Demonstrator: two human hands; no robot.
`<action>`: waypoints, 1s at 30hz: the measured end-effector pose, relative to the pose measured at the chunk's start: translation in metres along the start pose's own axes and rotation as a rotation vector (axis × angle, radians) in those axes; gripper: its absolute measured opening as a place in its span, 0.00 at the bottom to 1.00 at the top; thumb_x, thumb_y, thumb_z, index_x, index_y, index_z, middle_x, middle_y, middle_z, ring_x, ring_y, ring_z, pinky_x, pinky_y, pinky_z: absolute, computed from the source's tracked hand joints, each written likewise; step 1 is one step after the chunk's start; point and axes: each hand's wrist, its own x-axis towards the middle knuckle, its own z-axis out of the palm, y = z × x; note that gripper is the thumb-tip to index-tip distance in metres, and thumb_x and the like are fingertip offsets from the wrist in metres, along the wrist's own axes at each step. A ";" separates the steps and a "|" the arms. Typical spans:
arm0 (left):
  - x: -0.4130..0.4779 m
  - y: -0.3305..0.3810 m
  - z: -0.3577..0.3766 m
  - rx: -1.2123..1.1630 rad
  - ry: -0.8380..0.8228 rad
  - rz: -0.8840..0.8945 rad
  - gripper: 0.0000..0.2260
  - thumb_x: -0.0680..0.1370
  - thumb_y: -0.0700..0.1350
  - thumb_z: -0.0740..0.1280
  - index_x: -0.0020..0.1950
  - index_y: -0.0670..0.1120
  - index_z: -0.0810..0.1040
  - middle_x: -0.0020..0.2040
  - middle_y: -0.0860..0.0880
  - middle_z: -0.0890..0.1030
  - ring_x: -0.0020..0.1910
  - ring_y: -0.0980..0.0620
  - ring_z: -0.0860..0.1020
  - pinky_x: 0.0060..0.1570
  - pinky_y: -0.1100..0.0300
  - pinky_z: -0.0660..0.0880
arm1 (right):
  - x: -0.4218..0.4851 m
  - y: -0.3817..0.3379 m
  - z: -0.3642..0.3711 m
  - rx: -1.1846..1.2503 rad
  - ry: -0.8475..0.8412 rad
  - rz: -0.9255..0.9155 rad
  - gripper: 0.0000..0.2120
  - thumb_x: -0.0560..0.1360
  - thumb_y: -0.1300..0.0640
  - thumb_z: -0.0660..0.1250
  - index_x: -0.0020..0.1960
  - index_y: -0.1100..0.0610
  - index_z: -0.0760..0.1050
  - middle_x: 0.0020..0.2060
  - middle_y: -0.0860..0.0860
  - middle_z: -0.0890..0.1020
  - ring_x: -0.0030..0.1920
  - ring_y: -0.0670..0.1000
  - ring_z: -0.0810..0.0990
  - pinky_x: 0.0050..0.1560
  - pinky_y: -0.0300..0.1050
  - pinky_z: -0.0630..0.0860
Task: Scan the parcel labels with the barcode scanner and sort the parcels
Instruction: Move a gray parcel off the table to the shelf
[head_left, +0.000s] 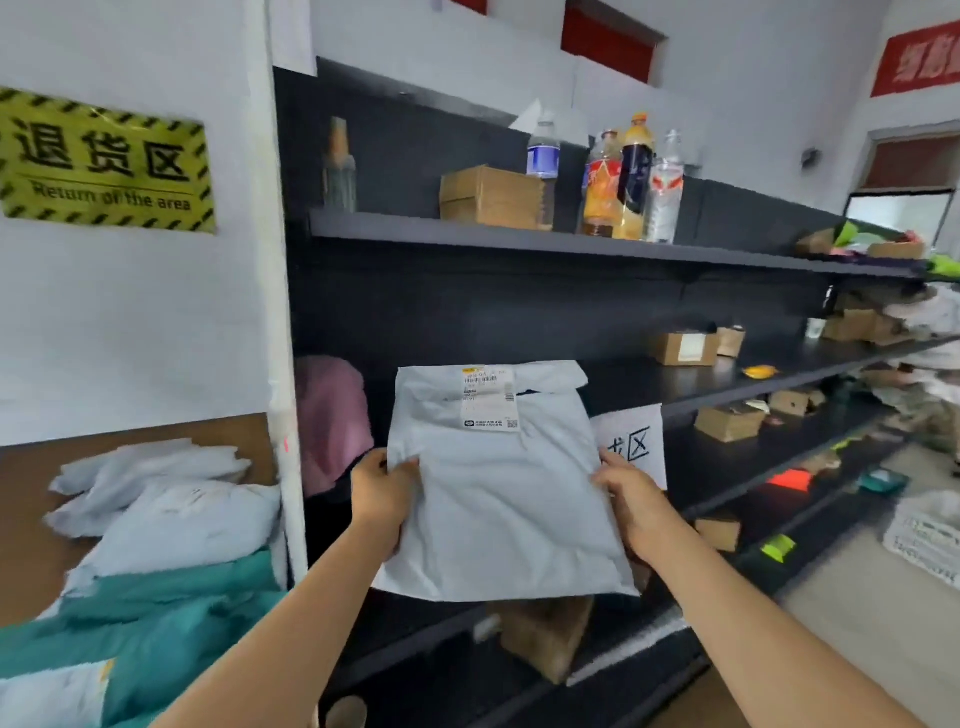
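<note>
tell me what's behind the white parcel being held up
Behind the parcel is the dark shelf unit. A pink bundle shows past its left edge, a partly covered paper sign past its right, a brown package below. Anything directly behind is hidden.

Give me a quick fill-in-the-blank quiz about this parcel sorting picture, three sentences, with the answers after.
The white label sits near the ____ edge of the grey parcel.
The left hand and the right hand both grip the ____ by its sides.
The black-striped sign left of the dark shelving has a ____ background.
Missing words: top, parcel, yellow.
</note>
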 end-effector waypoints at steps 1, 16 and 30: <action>0.011 0.004 0.007 0.015 0.033 0.026 0.06 0.76 0.38 0.66 0.39 0.43 0.75 0.36 0.48 0.79 0.35 0.50 0.76 0.33 0.60 0.72 | 0.024 -0.006 -0.001 -0.032 -0.067 -0.008 0.23 0.70 0.72 0.58 0.59 0.56 0.78 0.50 0.58 0.83 0.51 0.61 0.80 0.54 0.54 0.76; 0.175 0.031 0.051 0.812 0.124 0.094 0.08 0.77 0.41 0.64 0.54 0.41 0.78 0.44 0.45 0.81 0.40 0.45 0.79 0.36 0.56 0.76 | 0.260 -0.018 0.095 -0.577 -0.110 -0.297 0.14 0.72 0.69 0.65 0.57 0.62 0.79 0.51 0.58 0.84 0.47 0.55 0.81 0.46 0.42 0.75; 0.140 0.036 0.048 1.017 -0.007 0.345 0.21 0.77 0.39 0.62 0.71 0.43 0.68 0.68 0.41 0.69 0.64 0.42 0.72 0.64 0.57 0.69 | 0.220 -0.025 0.133 -1.027 -0.251 -0.589 0.14 0.75 0.61 0.65 0.60 0.61 0.79 0.57 0.56 0.82 0.58 0.57 0.79 0.52 0.43 0.74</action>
